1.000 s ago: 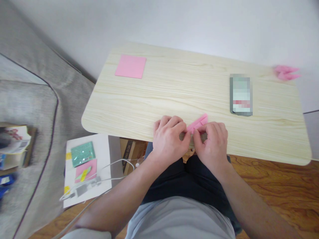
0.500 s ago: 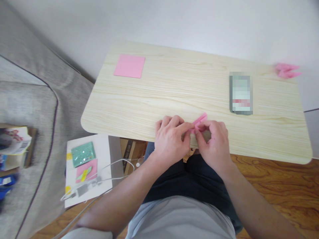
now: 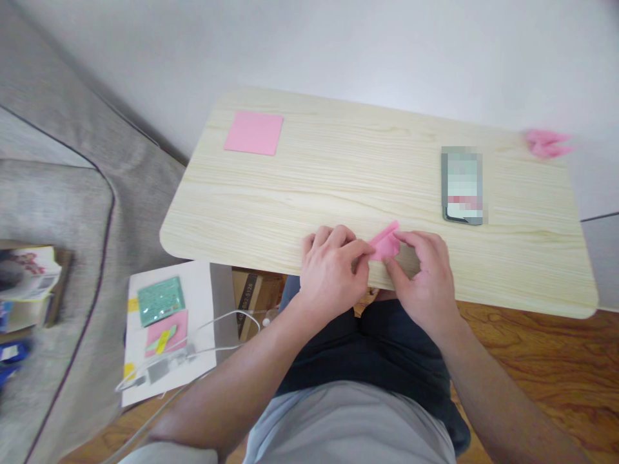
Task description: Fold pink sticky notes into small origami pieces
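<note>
A small folded piece of pink paper (image 3: 387, 245) is between my two hands at the front edge of the table. My left hand (image 3: 333, 264) rests on the tabletop, its thumb and index finger pinching the paper's left end. From the other side, my right hand (image 3: 423, 270) has its index finger and thumb on the paper's right edge, curled round it. The paper's upper edge shows a narrow folded strip slanting up to the right. Its underside is hidden.
A pink paper square (image 3: 254, 133) lies at the table's (image 3: 338, 167) back left. The phone (image 3: 463, 185), its screen blurred, lies right of centre. Folded pink paper (image 3: 548, 143) sits at the back right corner. Left below, a white box (image 3: 198, 283) carries a green packet (image 3: 161, 301) and cables.
My right hand has shifted slightly right, its finger and thumb spreading wider apart, and more of the pink paper shows between the hands. My left hand has stayed almost still.
</note>
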### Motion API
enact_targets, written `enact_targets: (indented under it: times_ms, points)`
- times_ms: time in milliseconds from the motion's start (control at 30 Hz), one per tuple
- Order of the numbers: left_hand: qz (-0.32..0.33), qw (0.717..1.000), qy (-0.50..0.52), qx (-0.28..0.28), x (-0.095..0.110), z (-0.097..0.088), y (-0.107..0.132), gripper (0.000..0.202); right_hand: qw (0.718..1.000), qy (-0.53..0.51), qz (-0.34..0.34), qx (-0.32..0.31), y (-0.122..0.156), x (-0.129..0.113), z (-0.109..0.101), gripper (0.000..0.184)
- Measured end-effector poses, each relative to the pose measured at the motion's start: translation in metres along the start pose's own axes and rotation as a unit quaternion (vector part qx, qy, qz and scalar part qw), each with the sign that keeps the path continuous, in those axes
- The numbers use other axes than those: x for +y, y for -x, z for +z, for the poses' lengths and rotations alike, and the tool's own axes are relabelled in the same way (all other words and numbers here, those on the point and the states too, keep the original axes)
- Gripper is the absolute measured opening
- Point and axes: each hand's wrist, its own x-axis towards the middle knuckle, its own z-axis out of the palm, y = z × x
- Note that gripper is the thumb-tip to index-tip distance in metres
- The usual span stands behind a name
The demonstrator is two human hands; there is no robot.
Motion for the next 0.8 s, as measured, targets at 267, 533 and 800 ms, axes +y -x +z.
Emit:
enact_targets:
  times_ms: [267, 533, 800]
  points:
    - [0.003, 1.000, -0.003, 0.004, -0.001, 0.001, 0.000, 0.016, 0.993, 0.111, -0.039, -0.016, 0.014, 0.006, 0.000, 0.032]
    - [0.010, 1.000, -0.005, 0.022, -0.002, 0.005, 0.001, 0.019, 0.985, 0.164, -0.046, -0.037, 0.034, -0.005, -0.001, 0.054]
    - [0.018, 0.998, -0.037, 0.049, 0.002, 0.007, -0.003, 0.032, 0.982, 0.181, -0.047, -0.036, 0.053, -0.011, 0.001, 0.070]
